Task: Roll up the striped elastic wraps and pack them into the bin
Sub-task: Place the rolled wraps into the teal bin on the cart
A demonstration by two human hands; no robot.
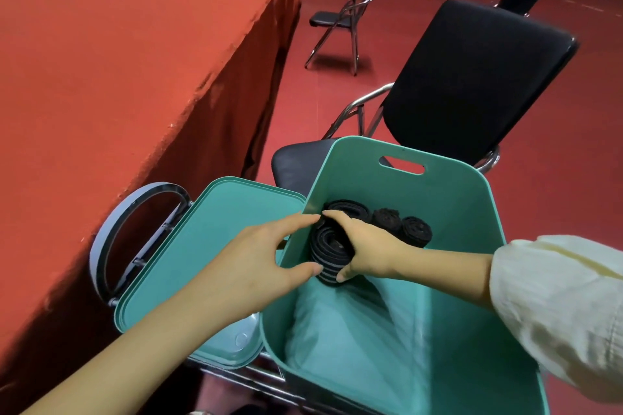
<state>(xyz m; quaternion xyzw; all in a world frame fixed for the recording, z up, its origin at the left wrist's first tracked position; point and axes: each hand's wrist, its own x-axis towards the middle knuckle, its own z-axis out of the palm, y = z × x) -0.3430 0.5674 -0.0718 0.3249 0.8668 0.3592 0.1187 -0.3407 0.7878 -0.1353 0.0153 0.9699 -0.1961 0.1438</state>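
I'm gripping the rolled wrap point(332, 253) with my right hand point(367, 246), fingers curled round it so it's not unrolling, holding it inside the bin point(472, 212) beside the packed rolls point(401, 227). My left hand point(256, 256), fingers spread, is steadying its side.

— Where is the camera sitting?
— It is riding on the person's head, looking forward and down, hovering close over the bin point(455, 205).
— And farther off?
— A black chair point(478, 77) and the floor point(573, 178) are filling the top.
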